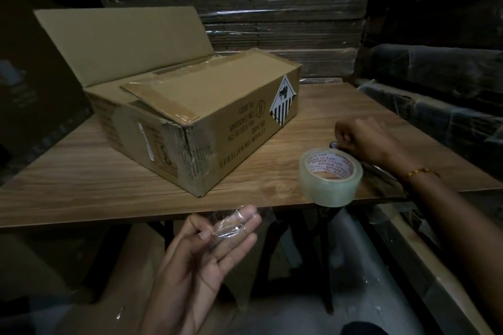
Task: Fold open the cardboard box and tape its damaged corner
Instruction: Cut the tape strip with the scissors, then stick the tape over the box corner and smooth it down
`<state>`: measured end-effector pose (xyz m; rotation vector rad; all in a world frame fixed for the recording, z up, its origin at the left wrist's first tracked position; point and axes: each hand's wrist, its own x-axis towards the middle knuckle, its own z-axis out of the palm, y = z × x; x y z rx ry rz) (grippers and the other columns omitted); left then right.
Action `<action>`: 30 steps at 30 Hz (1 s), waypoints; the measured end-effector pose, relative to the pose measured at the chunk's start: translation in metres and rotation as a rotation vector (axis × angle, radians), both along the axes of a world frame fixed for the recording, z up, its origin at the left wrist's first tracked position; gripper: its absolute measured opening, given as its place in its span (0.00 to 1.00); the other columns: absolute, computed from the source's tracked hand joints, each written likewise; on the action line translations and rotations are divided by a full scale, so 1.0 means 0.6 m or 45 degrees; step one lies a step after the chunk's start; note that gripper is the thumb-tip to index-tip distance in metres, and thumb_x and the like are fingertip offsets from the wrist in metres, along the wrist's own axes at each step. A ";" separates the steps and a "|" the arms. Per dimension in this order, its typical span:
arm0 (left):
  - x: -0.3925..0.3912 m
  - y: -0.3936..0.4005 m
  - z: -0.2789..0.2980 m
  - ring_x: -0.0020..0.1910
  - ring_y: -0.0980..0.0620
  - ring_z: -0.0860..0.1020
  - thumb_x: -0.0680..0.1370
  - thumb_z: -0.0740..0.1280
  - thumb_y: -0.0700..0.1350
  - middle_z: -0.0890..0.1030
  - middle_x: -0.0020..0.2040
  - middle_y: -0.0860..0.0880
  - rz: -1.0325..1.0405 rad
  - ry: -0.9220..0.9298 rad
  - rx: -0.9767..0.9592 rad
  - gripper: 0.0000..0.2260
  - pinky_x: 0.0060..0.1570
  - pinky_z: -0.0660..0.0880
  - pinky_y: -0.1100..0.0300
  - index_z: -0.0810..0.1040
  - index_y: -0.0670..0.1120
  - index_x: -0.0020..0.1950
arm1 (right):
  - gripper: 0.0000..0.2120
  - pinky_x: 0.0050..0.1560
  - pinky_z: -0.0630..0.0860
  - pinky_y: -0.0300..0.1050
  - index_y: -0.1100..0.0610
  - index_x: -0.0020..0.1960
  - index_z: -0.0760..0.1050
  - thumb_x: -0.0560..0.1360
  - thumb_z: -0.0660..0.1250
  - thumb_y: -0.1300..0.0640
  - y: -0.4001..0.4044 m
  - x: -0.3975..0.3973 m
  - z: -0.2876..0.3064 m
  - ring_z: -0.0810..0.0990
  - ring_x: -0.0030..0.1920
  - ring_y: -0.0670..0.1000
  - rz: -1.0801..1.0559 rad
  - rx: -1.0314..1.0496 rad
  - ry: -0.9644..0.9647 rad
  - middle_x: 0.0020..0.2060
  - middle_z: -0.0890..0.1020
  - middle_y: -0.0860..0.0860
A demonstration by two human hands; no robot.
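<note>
A brown cardboard box point(196, 117) lies on the wooden table point(81, 185), one long flap standing up at the back. Its near corner point(187, 144) is torn and frayed, with old tape on it. A roll of clear tape point(330, 177) stands near the table's front edge, right of the box. My left hand point(215, 247) is below the table edge, palm up, a crumpled strip of clear tape point(231, 223) stuck across its fingers. My right hand point(362, 139) rests on the table behind the roll, fingers curled around a small dark object that is mostly hidden.
Stacks of flat cardboard wrapped in plastic film point(272, 8) fill the back. Dark wrapped bundles point(435, 84) lie at the right. A large box point(32, 76) stands left of the table. Floor and table legs show below the front edge.
</note>
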<state>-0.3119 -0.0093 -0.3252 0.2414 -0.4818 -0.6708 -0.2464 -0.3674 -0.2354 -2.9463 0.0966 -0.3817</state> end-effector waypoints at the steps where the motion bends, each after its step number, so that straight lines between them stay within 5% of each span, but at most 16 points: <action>1: -0.003 0.001 -0.003 0.73 0.21 0.45 0.82 0.37 0.34 0.45 0.70 0.19 -0.042 0.013 -0.055 0.19 0.74 0.47 0.36 0.67 0.35 0.57 | 0.11 0.31 0.62 0.42 0.50 0.37 0.72 0.75 0.71 0.56 0.002 0.001 -0.004 0.74 0.36 0.48 -0.001 -0.009 0.019 0.35 0.78 0.48; 4: -0.009 0.002 -0.012 0.72 0.21 0.42 0.82 0.35 0.35 0.41 0.70 0.19 -0.045 0.020 -0.063 0.20 0.75 0.40 0.36 0.66 0.35 0.57 | 0.11 0.39 0.75 0.48 0.48 0.40 0.75 0.76 0.67 0.62 0.006 0.000 -0.013 0.80 0.43 0.53 -0.021 0.009 0.045 0.39 0.81 0.50; 8: -0.011 -0.004 -0.026 0.73 0.22 0.40 0.82 0.35 0.36 0.38 0.70 0.21 -0.089 -0.036 -0.077 0.21 0.75 0.34 0.38 0.66 0.35 0.59 | 0.06 0.46 0.78 0.49 0.51 0.48 0.81 0.79 0.67 0.60 0.021 -0.027 -0.007 0.82 0.44 0.50 0.095 0.195 -0.374 0.44 0.85 0.51; 12: -0.016 -0.023 -0.038 0.77 0.28 0.45 0.82 0.36 0.37 0.39 0.73 0.24 -0.139 -0.038 -0.039 0.22 0.77 0.38 0.41 0.68 0.36 0.62 | 0.05 0.44 0.75 0.33 0.57 0.54 0.81 0.79 0.68 0.61 0.071 -0.110 0.015 0.79 0.45 0.46 0.297 0.334 -0.706 0.46 0.83 0.52; 19: -0.016 -0.046 -0.044 0.79 0.33 0.48 0.81 0.35 0.38 0.49 0.77 0.27 -0.210 0.002 0.038 0.25 0.78 0.44 0.44 0.70 0.38 0.63 | 0.15 0.58 0.77 0.50 0.59 0.64 0.78 0.78 0.70 0.58 0.160 -0.203 -0.060 0.79 0.59 0.53 0.743 0.223 -0.446 0.58 0.79 0.54; 30: -0.013 -0.026 -0.011 0.77 0.32 0.57 0.82 0.42 0.37 0.58 0.75 0.26 -0.160 0.139 0.220 0.21 0.77 0.53 0.42 0.74 0.38 0.59 | 0.06 0.52 0.77 0.49 0.53 0.56 0.78 0.80 0.68 0.57 0.197 -0.209 -0.027 0.74 0.64 0.50 0.993 0.195 -0.387 0.68 0.71 0.52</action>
